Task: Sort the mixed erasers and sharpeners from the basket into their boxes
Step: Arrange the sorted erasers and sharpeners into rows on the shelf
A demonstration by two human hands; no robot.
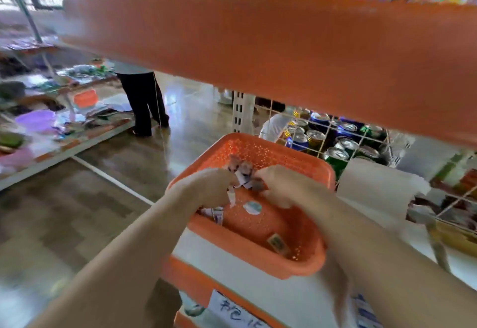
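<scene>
**A:** Entry one: hands?

**B:** Left hand point(209, 185) and right hand point(281, 185) were recorded over the basket point(258, 258). The fingers of both were curled round a bunch of small pieces point(242, 170). Eraser or sharpener could not be told through the blur.

**A:** Why so held?

**B:** It was judged that the bunch was kept above the basket floor to be parted by kind.

**A:** Remainder?

**B:** A round piece point(252, 207), a brown piece point(277, 244) and wrapped ones point(214, 214) were listed inside. The basket was set at the shelf point(284, 289) edge, presumably for reach.

**A:** Writing?

**B:** A handwritten label point(237, 309) was noted below, cropped and unread. Wrapper print was blurred. No boxes were identified.
</scene>
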